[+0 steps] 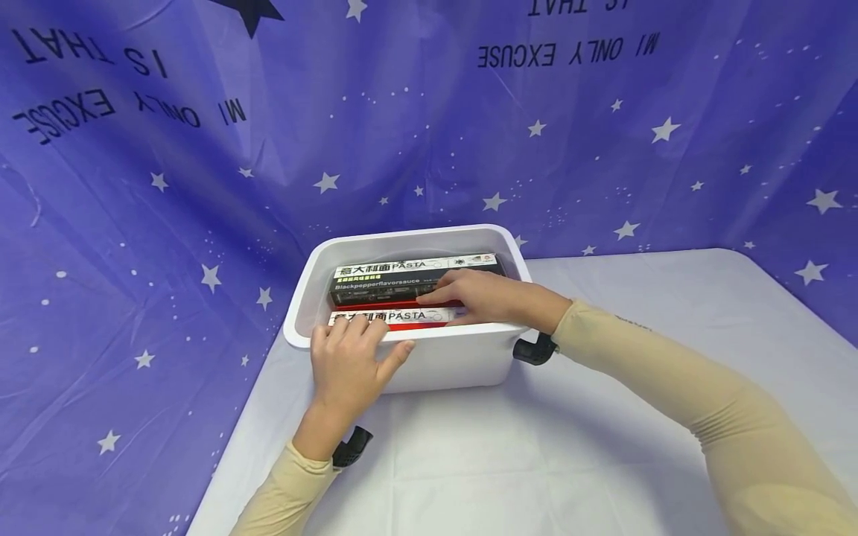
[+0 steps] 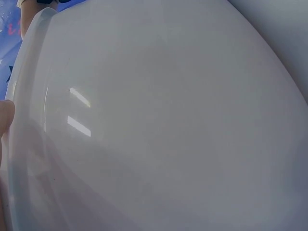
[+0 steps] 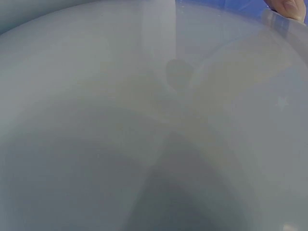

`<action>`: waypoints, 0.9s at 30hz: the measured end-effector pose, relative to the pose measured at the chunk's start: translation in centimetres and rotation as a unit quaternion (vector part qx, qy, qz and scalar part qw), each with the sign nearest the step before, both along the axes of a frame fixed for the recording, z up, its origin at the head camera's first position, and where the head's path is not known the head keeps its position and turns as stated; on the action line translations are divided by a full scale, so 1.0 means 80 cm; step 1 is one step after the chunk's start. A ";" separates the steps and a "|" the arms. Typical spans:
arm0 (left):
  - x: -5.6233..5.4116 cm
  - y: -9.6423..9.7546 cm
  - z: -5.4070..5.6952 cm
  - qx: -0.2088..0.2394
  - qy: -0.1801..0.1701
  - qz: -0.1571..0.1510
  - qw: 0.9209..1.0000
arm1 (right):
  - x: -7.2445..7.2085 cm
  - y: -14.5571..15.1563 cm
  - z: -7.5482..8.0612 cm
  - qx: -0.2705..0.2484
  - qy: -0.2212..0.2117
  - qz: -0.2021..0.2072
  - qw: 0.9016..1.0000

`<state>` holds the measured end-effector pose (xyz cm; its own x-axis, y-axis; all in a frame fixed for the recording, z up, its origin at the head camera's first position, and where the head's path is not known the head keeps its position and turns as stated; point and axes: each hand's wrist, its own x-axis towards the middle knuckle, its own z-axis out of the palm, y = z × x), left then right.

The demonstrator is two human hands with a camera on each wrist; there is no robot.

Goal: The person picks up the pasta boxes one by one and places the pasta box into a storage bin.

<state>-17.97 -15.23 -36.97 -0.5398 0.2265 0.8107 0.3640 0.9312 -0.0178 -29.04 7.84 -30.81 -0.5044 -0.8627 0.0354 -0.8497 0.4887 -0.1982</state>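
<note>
A white plastic bin (image 1: 436,365) stands on the table, with two pasta boxes inside it. The back pasta box (image 1: 375,281) is black with a white printed edge; the front pasta box (image 1: 415,318) shows a white edge and red below. My left hand (image 1: 348,361) grips the near rim, fingers over it and thumb outside; that thumb (image 2: 6,115) shows at the left wrist view's edge. Reaching over the bin's right side, my right hand (image 1: 476,294) holds the front pasta box near its right end, its fingertips between the boxes. Both wrist views mostly show the bin's glossy wall (image 3: 120,120).
A white cloth covers the table (image 1: 536,461). Close behind the bin hangs a purple curtain (image 1: 429,149) with stars and lettering, which also runs along the left side. Black wrist mounts (image 1: 534,348) sit under both forearms, the right one near the bin's wall.
</note>
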 end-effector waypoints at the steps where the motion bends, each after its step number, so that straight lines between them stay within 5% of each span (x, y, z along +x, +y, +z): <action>1: 0.000 0.000 0.000 0.000 -0.002 0.000 1.000 | 0.000 0.000 0.000 0.000 0.002 -0.001 1.000; 12: -0.001 0.001 -0.003 0.003 0.002 0.002 1.000 | -0.001 0.002 -0.004 -0.014 0.006 -0.031 0.999; 18: -0.001 0.002 0.000 -0.001 -0.016 -0.005 1.000 | 0.000 0.012 -0.002 -0.074 0.030 -0.057 0.995; 22: 0.006 -0.001 0.012 -0.018 -0.098 -0.006 0.995 | 0.001 0.032 0.001 -0.111 0.081 -0.056 0.989; 27: 0.015 -0.014 0.042 -0.014 -0.248 -0.019 0.969 | 0.001 0.062 0.008 -0.118 0.109 -0.083 0.983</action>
